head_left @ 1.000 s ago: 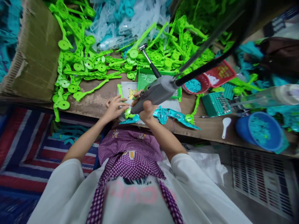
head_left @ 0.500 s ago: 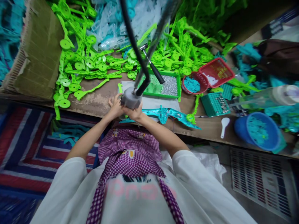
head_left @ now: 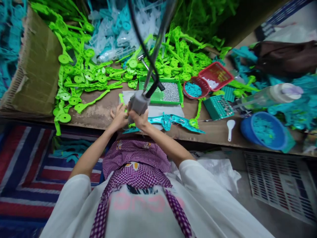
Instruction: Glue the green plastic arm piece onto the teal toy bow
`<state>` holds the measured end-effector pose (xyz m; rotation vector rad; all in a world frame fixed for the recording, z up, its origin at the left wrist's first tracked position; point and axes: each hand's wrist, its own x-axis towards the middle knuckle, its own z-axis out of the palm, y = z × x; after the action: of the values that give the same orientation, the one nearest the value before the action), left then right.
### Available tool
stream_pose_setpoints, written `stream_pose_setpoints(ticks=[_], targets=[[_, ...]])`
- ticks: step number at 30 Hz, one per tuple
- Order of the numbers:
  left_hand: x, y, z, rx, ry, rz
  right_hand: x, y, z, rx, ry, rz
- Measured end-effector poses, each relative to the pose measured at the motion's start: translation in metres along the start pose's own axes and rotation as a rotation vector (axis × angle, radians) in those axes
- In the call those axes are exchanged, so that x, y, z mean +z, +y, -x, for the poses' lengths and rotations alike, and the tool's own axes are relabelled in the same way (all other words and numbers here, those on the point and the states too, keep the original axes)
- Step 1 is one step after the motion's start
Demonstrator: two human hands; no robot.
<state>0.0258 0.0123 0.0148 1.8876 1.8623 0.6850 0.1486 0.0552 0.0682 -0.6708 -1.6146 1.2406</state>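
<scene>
My right hand (head_left: 139, 119) is wrapped round the lower part of a grey power screwdriver (head_left: 140, 101), which hangs from a dark cord and rod. Its tip is hidden below my hand. Just left of it, my left hand (head_left: 120, 116) has bent fingers low over the bench, beside the left end of a turquoise toy bow (head_left: 167, 121). What those fingers hold is hidden by the screwdriver and the hand itself. The bow lies along the bench's front edge, thin wires showing in it, with a lime green limb (head_left: 193, 123) at its right end.
Behind my hands are a green tray (head_left: 182, 94) of small screws, a hammer (head_left: 150, 68) and heaped green parts (head_left: 99, 77). To the right stand red baskets (head_left: 198, 96), a teal bit box (head_left: 218, 107), a white spoon (head_left: 230, 129) and a blue bucket (head_left: 247, 130). A carton (head_left: 37, 66) stands left.
The whole view has shifted slightly, with the bench things now further left. The screwdriver looks more tilted, with more of its grey body in sight. Both hands stay by the bow's left end.
</scene>
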Motion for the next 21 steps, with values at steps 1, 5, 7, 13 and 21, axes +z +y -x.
stream_pose_setpoints(ticks=[1,5,7,13,21], targets=[[-0.004,0.002,0.001,-0.034,-0.005,-0.003,-0.007,-0.006,0.0,0.025,0.068,0.001],[-0.028,-0.005,0.008,-0.126,0.007,-0.005,-0.029,-0.04,-0.016,0.021,0.294,0.04],[-0.043,-0.016,0.011,-0.174,0.042,-0.023,-0.033,-0.054,-0.033,0.015,0.353,0.036],[-0.062,-0.008,0.027,-0.236,0.191,-0.15,-0.049,-0.052,-0.052,-0.024,0.289,0.177],[-0.023,0.038,0.031,-0.011,0.121,-0.231,-0.062,0.001,0.043,0.205,-0.133,0.914]])
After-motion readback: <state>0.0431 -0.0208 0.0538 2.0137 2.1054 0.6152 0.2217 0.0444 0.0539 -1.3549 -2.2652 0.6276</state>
